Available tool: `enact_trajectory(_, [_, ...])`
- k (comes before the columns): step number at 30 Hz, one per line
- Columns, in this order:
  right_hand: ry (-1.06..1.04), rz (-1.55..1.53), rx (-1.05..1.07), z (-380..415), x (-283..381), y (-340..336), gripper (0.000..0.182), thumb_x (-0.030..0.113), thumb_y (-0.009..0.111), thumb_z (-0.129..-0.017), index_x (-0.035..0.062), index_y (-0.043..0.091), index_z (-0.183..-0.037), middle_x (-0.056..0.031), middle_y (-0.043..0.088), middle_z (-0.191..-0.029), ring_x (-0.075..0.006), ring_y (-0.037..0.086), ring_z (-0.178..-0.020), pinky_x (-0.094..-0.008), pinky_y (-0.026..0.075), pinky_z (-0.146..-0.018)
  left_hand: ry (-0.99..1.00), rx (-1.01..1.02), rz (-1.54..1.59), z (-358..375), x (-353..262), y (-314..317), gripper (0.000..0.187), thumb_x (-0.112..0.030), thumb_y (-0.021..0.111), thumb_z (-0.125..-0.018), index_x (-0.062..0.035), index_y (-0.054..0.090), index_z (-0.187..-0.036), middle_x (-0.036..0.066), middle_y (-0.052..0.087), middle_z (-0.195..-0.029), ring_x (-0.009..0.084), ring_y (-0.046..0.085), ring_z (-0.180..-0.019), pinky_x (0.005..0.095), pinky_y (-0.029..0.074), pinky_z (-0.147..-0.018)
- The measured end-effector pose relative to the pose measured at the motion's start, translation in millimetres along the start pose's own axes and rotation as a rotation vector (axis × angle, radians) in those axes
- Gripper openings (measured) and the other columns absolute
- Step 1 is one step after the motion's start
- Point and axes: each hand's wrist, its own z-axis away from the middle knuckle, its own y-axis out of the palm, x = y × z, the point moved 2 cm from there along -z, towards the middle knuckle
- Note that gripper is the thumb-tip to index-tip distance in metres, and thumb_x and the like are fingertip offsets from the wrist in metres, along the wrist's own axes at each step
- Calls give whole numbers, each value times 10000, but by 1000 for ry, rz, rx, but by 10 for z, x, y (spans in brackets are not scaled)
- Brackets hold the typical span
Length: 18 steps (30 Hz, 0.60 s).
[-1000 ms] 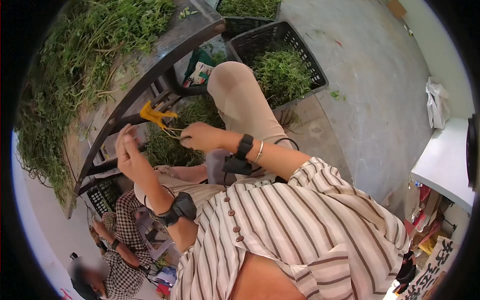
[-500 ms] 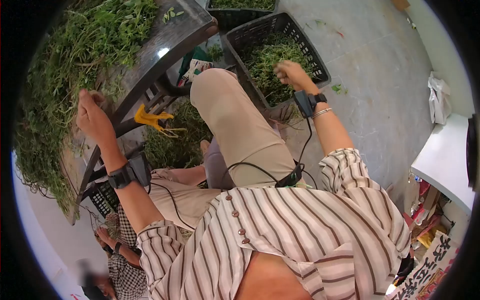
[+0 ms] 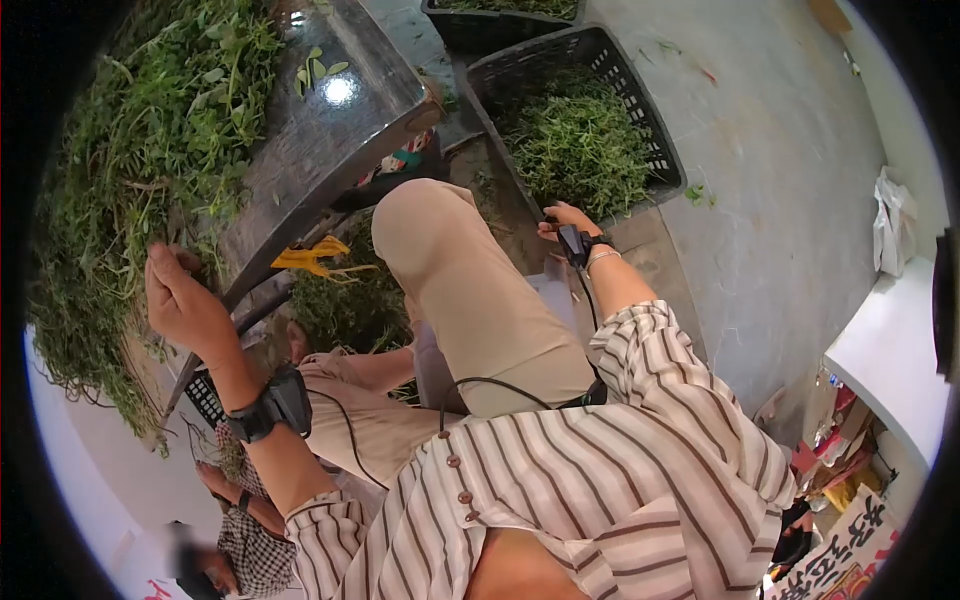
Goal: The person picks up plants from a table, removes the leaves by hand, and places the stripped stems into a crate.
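My left hand is at the near edge of the dark table, beside a large heap of leafy green stems. Its fingers are curled together, and what they hold, if anything, is hidden. My right hand is at the near corner of a black plastic crate, fingers bent around the rim there. Inside the crate lies a pile of cut green stems.
Another black crate of greens stands behind. More greens lie beneath the table, near a yellow cloth-like item. A person in a checked top sits at lower left. A white bag hangs at right.
My right hand has moved from over the greens in the crate down to the crate's near corner. My left hand stays by the table edge. The view has shifted slightly.
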Motion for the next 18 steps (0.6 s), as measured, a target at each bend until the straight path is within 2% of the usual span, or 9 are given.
enact_trajectory(1, [-36, -82, -33, 142, 11, 46, 217, 93, 524, -907, 11, 450, -1094, -200, 544, -945, -234, 592, -652, -379, 554, -611, -5, 2, -10, 1, -1, 6, 425, -337, 452, -975, -23, 560, -709, 5, 505, -619, 104, 430, -570, 279, 342, -541])
enact_trajectory(2, [-27, -77, -32, 10, -9, 16, 217, 93, 524, -907, 11, 450, -1094, -200, 544, -945, -234, 592, -652, -379, 554, -611, 3, -7, -4, 2, -5, 5, 420, -327, 456, -975, -23, 559, -705, 7, 500, -612, 104, 426, -563, 278, 340, -536])
enact_trajectory(4, [71, -174, -47, -131, -32, -4, 193, 102, 539, -897, -33, 488, -1025, -154, 554, -773, -224, 551, -579, -363, 544, -576, 10, -7, -2, 9, -10, 2, 414, -318, 460, -975, -22, 558, -702, 9, 495, -606, 104, 421, -556, 277, 338, -532])
enact_trajectory(5, [26, -192, -133, -162, -58, -52, 179, 129, 549, -895, -49, 532, -891, -109, 541, -667, -195, 504, -535, -338, 500, -510, 22, -21, -11, 11, -15, -4, 412, -305, 464, -975, -18, 556, -694, 9, 492, -602, 101, 417, -550, 274, 335, -527])
enact_trajectory(8, [-94, -133, 33, -172, 4, -160, 195, 176, 508, -931, 14, 530, -826, -86, 561, -772, -146, 485, -583, -311, 473, -543, 45, -49, -26, 14, -34, -1, 406, -276, 471, -972, -9, 551, -677, 8, 486, -598, 96, 413, -546, 272, 330, -519])
enact_trajectory(9, [-130, -60, 4, -63, 83, -148, 251, 237, 507, -938, 46, 524, -776, -64, 565, -747, -132, 439, -529, -290, 392, -484, 55, -62, -37, 23, -45, -8, 403, -260, 475, -970, -3, 548, -668, 8, 484, -597, 93, 412, -547, 273, 329, -516])
enact_trajectory(12, [-267, -166, 46, 262, 295, -208, 276, 288, 562, -905, 51, 556, -765, -59, 549, -683, -125, 377, -465, -284, 355, -435, 56, -35, -16, 23, -97, -16, 400, -235, 486, -965, 8, 532, -650, 7, 479, -598, 93, 397, -536, 280, 321, -505])
enact_trajectory(13, [-276, -223, 100, 374, 390, -242, 293, 296, 553, -918, 87, 503, -719, -35, 510, -644, -110, 319, -448, -268, 311, -422, 52, -44, -10, 19, -102, -17, 400, -235, 486, -965, 8, 532, -650, 7, 479, -598, 93, 397, -536, 280, 321, -505])
enact_trajectory(18, [-444, -289, 247, 992, 788, -378, 372, 321, 523, -941, 137, 374, -653, 4, 369, -567, -99, 254, -447, -266, 244, -417, 114, -39, 59, 38, -79, -5, 393, -223, 519, -949, 5, 516, -630, 29, 444, -587, 139, 381, -520, 335, 310, -492])
